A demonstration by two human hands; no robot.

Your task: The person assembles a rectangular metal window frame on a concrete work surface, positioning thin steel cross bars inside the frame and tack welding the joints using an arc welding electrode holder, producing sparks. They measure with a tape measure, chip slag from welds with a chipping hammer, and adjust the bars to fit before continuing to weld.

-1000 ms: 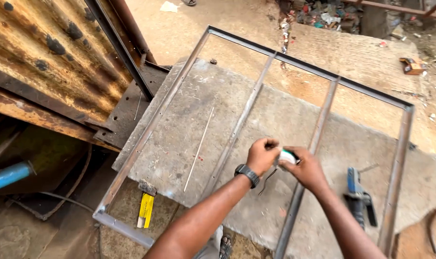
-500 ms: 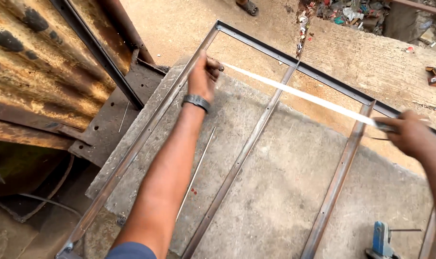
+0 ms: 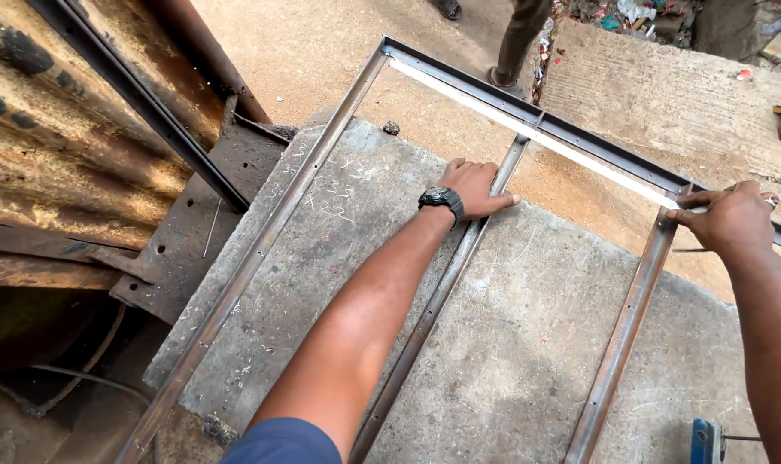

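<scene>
The left hand (image 3: 472,189) is resting flat, fingers spread, on the steel frame's (image 3: 261,249) middle bar. The right hand (image 3: 727,219) is pinching the white tape (image 3: 528,131) against the frame's far rail.

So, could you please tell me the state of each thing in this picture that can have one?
Tape measure: pulled out, stretched along the frame's far bar.
Metal frame: lying flat across the concrete slab.
Left hand: open, resting flat on the frame's inner bar.
Right hand: closed, pinching the tape at the next bar.
Wristwatch: strapped on the left wrist.
Corrugated sheet: rusty.
</scene>
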